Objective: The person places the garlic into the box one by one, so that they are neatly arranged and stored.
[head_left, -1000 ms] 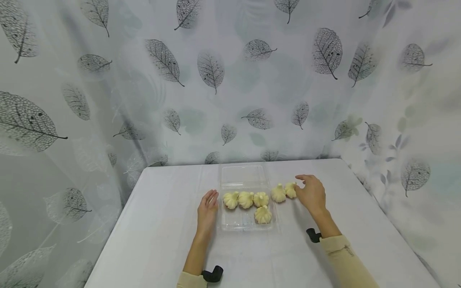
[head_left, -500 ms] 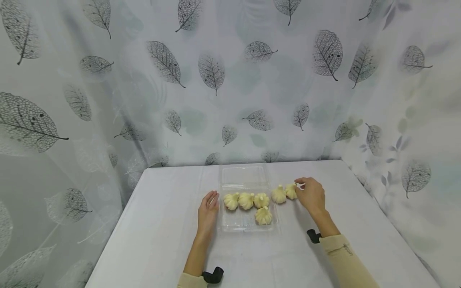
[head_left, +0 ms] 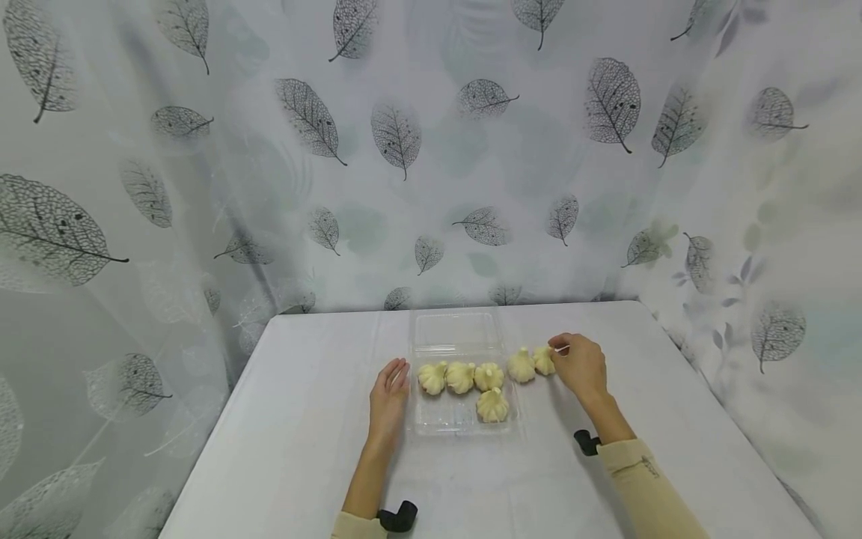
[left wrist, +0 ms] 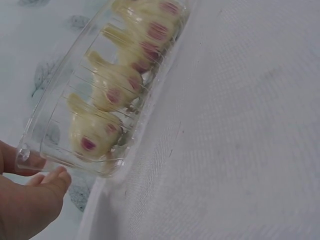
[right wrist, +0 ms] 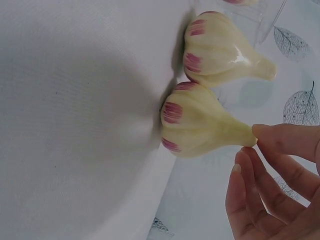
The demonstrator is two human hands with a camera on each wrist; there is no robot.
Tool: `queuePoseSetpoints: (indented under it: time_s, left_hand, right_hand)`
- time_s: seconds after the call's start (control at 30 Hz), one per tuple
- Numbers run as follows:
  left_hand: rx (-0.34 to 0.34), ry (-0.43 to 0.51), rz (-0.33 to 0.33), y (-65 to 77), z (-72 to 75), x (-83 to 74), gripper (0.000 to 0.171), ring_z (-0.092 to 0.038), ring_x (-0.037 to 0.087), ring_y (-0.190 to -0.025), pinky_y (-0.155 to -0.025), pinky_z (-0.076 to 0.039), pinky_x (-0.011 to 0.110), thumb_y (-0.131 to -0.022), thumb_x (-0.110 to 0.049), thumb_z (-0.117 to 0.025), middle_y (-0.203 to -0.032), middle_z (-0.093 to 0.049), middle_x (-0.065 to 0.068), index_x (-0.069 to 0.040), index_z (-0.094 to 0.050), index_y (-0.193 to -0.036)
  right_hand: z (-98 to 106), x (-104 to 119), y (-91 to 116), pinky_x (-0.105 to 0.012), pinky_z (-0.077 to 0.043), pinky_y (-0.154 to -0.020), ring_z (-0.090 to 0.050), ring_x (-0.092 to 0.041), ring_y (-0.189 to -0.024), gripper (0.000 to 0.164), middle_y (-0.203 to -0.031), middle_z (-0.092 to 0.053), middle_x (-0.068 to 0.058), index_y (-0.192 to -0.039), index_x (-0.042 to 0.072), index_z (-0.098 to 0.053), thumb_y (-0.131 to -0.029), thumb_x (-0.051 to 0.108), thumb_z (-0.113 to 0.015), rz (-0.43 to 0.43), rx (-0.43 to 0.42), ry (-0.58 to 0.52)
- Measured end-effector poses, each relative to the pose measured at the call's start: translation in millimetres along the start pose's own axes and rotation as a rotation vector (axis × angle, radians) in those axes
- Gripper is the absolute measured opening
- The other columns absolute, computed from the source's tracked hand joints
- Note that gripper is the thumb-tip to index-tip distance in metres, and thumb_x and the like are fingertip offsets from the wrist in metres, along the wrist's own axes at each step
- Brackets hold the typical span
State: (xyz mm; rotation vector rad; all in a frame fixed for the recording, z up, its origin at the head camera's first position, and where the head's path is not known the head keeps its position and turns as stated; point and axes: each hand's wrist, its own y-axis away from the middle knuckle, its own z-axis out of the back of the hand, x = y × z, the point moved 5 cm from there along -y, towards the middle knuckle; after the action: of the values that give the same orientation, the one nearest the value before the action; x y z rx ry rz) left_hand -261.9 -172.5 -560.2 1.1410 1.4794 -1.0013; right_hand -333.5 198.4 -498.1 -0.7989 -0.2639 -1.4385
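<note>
My right hand [head_left: 582,367] pinches the stem of a garlic bulb [right wrist: 200,120] between thumb and fingertip. This bulb is pale yellow with purple-pink streaks, and its base is at the white table surface. A second garlic bulb [right wrist: 220,50] stands right against it, nearer the clear plastic box. My left hand [head_left: 388,397] rests at the box's left side with relaxed fingers; in the left wrist view its fingertips [left wrist: 59,177] are at a corner of the clear plastic box [left wrist: 45,107]. Inside the box are three garlic bulbs [head_left: 460,377] in a row, plus one garlic bulb [head_left: 493,405] in front at the right.
The box's clear lid [head_left: 454,327] lies folded back toward the far edge. A white cloth covers the table [head_left: 303,419]. Leaf-print curtains [head_left: 431,150] hang behind and at both sides. Black camera mounts [head_left: 399,516] sit on both wrists.
My right thumb and forefinger have closed in on the stem of the outer garlic bulb. The left hand and the other bulbs stay in place.
</note>
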Motion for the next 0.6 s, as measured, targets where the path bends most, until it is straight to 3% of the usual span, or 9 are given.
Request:
queuePoseSetpoints:
  time_s: [0.6]
  left_hand:
    - [0.021,0.007,0.026,0.0,1.5,0.9,0.057,-0.037,0.033,-0.152,-0.124,-0.036,0.043,-0.104,0.007,-0.047,-0.162,-0.039,0.019,0.002,-0.032,-0.158]
  right_hand:
    - [-4.0,0.6,0.7,-0.038,-0.057,-0.058,-0.074,-0.032,-0.085,0.016,-0.1,-0.077,-0.015,-0.105,0.003,-0.078,-0.09,0.009,-0.074,-0.001,0.028,-0.002]
